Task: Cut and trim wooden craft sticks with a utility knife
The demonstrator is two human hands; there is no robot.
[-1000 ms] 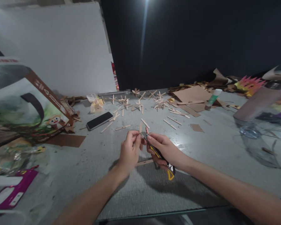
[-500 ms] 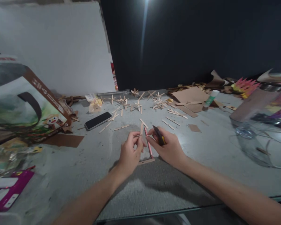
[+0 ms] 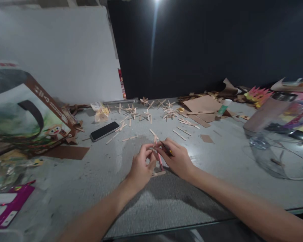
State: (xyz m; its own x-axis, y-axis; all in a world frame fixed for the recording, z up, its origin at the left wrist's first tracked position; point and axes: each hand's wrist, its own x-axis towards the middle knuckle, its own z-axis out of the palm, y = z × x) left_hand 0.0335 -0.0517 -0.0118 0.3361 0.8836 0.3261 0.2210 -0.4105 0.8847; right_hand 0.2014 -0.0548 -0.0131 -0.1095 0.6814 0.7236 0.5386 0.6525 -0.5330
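Between the fingertips of my left hand [image 3: 142,164] is a small wooden craft stick [image 3: 155,141], partly covered by the fingers. My right hand [image 3: 178,158] is closed around a dark utility knife with a yellow part [image 3: 168,149]; its tip points up and left, close to the stick. The fingertips of both hands meet at the stick. Under them a red-and-white pencil-like rod [image 3: 160,163] slants on the table, and a loose craft stick [image 3: 158,173] lies at its lower end. Another stick [image 3: 153,133] lies just beyond my fingers.
A phone [image 3: 104,131] lies to the left, and crossed craft sticks [image 3: 147,115] are scattered behind. Cardboard pieces [image 3: 202,104] and a glue stick [image 3: 223,108] stand back right. On the right is a clear plastic bottle [image 3: 265,153]; on the left, a printed bag [image 3: 27,111].
My right hand has moved left, bringing its fingertips and the knife against the stick in my left hand. The held stick has tilted and is more covered.
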